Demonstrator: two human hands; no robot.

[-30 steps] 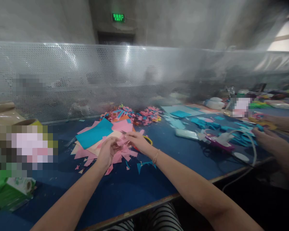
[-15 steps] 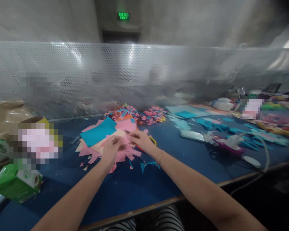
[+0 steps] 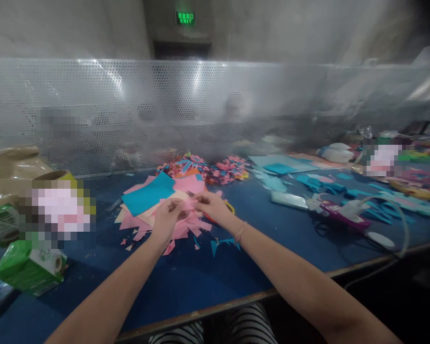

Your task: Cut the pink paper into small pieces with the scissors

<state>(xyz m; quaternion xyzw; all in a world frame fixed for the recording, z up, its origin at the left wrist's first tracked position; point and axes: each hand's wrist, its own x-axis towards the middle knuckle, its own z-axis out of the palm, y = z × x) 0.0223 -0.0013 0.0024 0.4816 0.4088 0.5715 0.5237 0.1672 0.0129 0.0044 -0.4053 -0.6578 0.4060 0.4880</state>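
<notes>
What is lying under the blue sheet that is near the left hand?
Cream paper and pink paper show beyond the edges of the blue sheet. What lies beneath its middle is covered and cannot be seen.

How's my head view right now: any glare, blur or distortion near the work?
Head view: pale glare streaks the perforated screen; right side smeared, dark at bottom; pixelated patches either side; in the middle, left hand and right hand fairly clear, the pink paper between them too soft for fine detail.
</notes>
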